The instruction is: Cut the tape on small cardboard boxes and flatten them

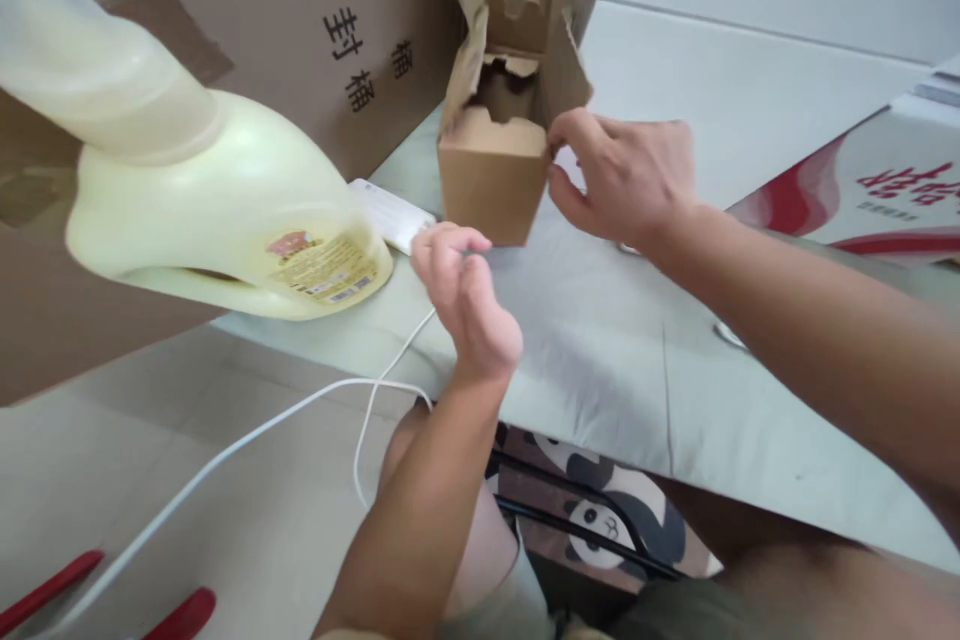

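A brown cardboard box (pixel 491 185) stands on the pale covered surface, its top flaps raised and its inside partly visible. At its right front corner is my right hand (pixel 619 165), with curled thumb and forefinger closed on the edge. The other fingers are hidden behind. My left hand (pixel 465 295) is just in front of the box's lower left corner, palm turned sideways, fingers loosely bent and holding nothing. Whether its fingertips touch the box I cannot tell. Beyond those fingers lies a white power strip-like block (pixel 394 213), partly covered.
A large pale yellow jug (pixel 225 190) stands at left before a big printed carton (pixel 285 40). A white cable (pixel 262 435) hangs over the table edge. At right is a red-and-white box (pixel 862 180). A panda-patterned thing (pixel 600 520) and red handles (pixel 180 615) are below.
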The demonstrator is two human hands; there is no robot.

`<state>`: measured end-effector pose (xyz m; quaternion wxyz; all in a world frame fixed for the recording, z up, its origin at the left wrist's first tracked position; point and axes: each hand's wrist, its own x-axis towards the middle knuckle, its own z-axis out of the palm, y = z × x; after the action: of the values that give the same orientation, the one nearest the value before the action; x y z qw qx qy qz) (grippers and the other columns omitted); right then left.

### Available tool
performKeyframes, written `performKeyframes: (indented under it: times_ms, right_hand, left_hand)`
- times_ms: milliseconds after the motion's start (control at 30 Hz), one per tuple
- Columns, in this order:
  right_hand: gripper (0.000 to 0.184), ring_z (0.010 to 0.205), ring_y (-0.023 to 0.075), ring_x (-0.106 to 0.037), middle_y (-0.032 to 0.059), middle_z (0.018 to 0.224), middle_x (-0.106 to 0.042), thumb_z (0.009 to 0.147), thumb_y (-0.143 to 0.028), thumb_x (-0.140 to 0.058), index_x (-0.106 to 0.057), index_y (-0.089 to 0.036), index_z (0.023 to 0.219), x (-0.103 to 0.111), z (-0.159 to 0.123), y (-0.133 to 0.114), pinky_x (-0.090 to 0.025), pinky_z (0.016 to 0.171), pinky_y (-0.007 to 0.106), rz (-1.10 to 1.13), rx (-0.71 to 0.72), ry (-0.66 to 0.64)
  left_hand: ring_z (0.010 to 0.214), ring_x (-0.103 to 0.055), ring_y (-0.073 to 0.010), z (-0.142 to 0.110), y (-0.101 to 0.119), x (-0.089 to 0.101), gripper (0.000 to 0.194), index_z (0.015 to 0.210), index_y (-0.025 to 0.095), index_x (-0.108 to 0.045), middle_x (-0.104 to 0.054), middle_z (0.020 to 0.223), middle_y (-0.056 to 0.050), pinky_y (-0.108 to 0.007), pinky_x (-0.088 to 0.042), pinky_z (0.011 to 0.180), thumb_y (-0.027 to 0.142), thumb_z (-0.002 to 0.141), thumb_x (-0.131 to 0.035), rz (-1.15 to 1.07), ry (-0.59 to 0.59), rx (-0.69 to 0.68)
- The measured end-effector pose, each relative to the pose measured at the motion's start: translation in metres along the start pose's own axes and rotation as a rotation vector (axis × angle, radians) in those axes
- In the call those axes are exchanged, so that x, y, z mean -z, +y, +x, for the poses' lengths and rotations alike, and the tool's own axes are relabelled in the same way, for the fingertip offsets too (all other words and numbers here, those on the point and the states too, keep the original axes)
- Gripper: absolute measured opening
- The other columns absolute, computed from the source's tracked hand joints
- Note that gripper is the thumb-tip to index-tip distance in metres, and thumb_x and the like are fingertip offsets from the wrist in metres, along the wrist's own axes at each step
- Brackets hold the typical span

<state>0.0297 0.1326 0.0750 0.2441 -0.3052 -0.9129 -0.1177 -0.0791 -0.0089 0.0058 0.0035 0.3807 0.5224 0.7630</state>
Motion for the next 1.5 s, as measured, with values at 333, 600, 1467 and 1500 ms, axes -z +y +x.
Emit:
performKeyframes:
  times_ms: [333,600,1467,1500]
  right_hand:
    - [0.008,0.058,0.0155,-0.06,0.0035,0.079,-0.066,0.088,-0.016,-0.06,-0.064,-0.023,0.091,0.09,-0.202,0.024,-0.046,0.048,0.029,0.214,-0.008,0.337]
    - [0.03,0.125,0.0359,-0.062,0.0143,0.139,-0.059,0.095,-0.029,-0.057,-0.075,-0.026,0.119,0.071,-0.264,0.021,-0.059,0.097,0.053,0.398,-0.251,0.186]
    - [0.035,0.086,0.0285,-0.063,0.0063,0.098,-0.066,0.097,-0.057,-0.053,-0.065,-0.033,0.12,0.063,-0.268,0.026,-0.051,0.078,0.048,0.853,-0.483,0.374]
    - [0.036,0.086,0.0288,-0.063,0.0065,0.098,-0.066,0.098,-0.057,-0.052,-0.065,-0.033,0.12,0.063,-0.268,0.026,-0.051,0.078,0.048,0.853,-0.486,0.369]
  left_hand:
    - [0.112,-0.063,-0.0246,-0.007,-0.026,-0.027,0.046,0.117,0.026,-0.062,-0.066,0.116,-0.006,-0.042,-0.048,0.105,0.065,0.094,-0.057,-0.28,-0.29,0.285]
    - [0.097,-0.069,-0.0221,-0.034,-0.018,-0.054,0.05,0.108,0.025,-0.073,-0.074,0.104,-0.004,-0.034,-0.055,0.09,0.067,0.079,-0.075,-0.411,-0.486,0.342]
    - [0.149,-0.037,-0.0442,-0.002,0.007,-0.008,0.082,0.105,0.034,-0.085,-0.042,0.164,0.002,-0.06,-0.051,0.114,0.092,0.086,-0.031,-0.098,-1.112,0.012]
    - [0.146,-0.04,-0.0449,-0.001,0.005,-0.007,0.084,0.1,0.032,-0.085,-0.043,0.163,-0.001,-0.061,-0.05,0.114,0.096,0.082,-0.034,-0.068,-1.087,0.027]
